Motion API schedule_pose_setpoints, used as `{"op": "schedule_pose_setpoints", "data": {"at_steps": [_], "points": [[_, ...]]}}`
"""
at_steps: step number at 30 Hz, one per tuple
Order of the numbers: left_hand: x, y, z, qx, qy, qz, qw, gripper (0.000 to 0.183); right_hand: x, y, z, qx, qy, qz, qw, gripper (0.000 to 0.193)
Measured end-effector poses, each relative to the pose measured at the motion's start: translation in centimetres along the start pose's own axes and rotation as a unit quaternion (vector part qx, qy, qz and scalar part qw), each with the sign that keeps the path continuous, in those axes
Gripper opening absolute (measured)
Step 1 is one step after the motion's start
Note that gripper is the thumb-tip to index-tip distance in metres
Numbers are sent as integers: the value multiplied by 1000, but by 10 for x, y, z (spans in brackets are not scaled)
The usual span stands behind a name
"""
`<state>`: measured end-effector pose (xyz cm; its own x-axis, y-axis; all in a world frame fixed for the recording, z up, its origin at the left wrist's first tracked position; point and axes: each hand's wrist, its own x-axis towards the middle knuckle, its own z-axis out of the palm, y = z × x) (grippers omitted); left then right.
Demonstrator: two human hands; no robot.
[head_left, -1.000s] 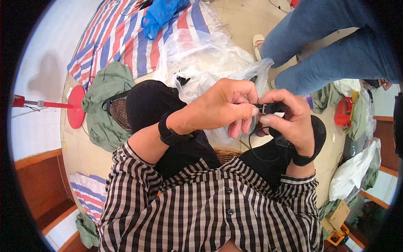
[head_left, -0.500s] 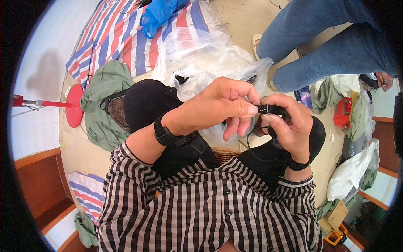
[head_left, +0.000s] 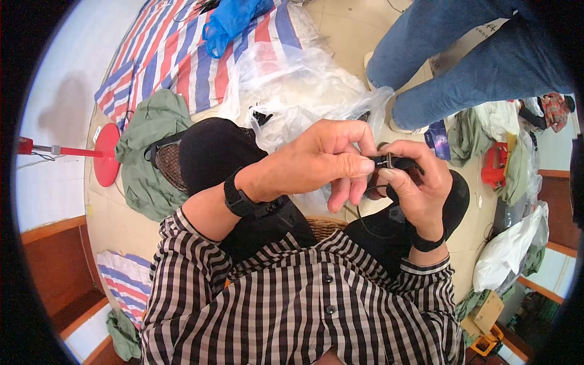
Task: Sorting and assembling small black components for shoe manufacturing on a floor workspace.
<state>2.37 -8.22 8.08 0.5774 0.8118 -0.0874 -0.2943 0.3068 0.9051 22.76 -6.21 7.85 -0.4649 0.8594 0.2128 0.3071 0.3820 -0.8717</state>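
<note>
Above my knees, my left hand (head_left: 310, 161) and my right hand (head_left: 421, 185) meet at a small black piece with a metal, buckle-like part (head_left: 388, 160). Left thumb and forefinger pinch its left end, while the other left fingers curl loosely below. On its right side, my right thumb and fingers grip the piece and a black band next to it. A thin black cord (head_left: 360, 220) hangs in a loop under the hands. The fingers hide much of the piece, so its exact kind is unclear.
Clear plastic sheeting (head_left: 292, 82) lies beyond my knees, near a striped tarp (head_left: 176, 55) with a blue bag (head_left: 228, 27). Green cloth (head_left: 152, 161) and a red round stand base (head_left: 107, 155) are left. Someone in jeans (head_left: 462, 67) stands far right, near piled bags (head_left: 505, 255).
Both hands stay together, with the metal part turned slightly and showing more plainly. The cord loop has dropped lower. The person in jeans has shifted their legs.
</note>
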Motion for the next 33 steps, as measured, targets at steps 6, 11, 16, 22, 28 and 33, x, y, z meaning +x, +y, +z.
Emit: {"op": "schedule_pose_setpoints", "data": {"at_steps": [6,11,16,22,28,33], "points": [[0,-1,2,59,19,-3,998,12,4,-5,0,-82,0,-104,991,26],[1,-3,5,82,42,0,996,7,5,-3,2,-97,-5,-134,986,26],[0,0,8,174,67,8,982,4,5,-3,2,-101,5,-144,984,25],[0,-2,5,190,43,36,980,4,0,-4,0,-64,14,-70,995,25],[-1,-2,8,198,56,19,978,5,1,-2,0,-61,0,-97,993,25],[0,-4,9,191,65,21,979,5,4,-1,-1,-88,-10,-142,986,26]]}}
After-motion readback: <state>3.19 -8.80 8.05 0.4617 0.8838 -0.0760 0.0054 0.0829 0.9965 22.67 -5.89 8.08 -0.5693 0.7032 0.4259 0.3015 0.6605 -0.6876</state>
